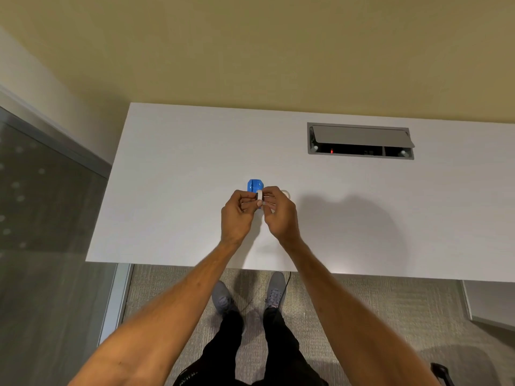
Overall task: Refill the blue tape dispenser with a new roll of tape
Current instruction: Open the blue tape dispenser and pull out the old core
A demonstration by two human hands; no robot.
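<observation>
- Risk of the tape roll (pixel 259 195) slipping from the pinch and dropping to the surface (pixel 172 168): held only at its rim, edge-on, between both hands, with little to bear on.
- Risk of the loose end sticking back on the roll, or to a fingertip, if peeled at a bad angle; likely to cost time, not the task.
- Risk of knocking the blue tape dispenser (pixel 255 185), standing on the surface just behind the hands and mostly hidden by them; light plastic, probably easy to shove.
- Possible mix-up with a second pale ring (pixel 285 193) lying just beyond the right hand: perhaps the spent core, too small and blurred to say.
- Left hand (pixel 237 215): fingers (pixel 245 200) curled nearly closed, tips pinching the left face of the roll; a small dark part seems held against it, unclear what.
- Right hand (pixel 280 211): fingers (pixel 269 196) likewise drawn in tight on the right side of the roll, thumb tip low on its edge.
- Roll raised above the surface, between the hands, not yet in the dispenser.
</observation>
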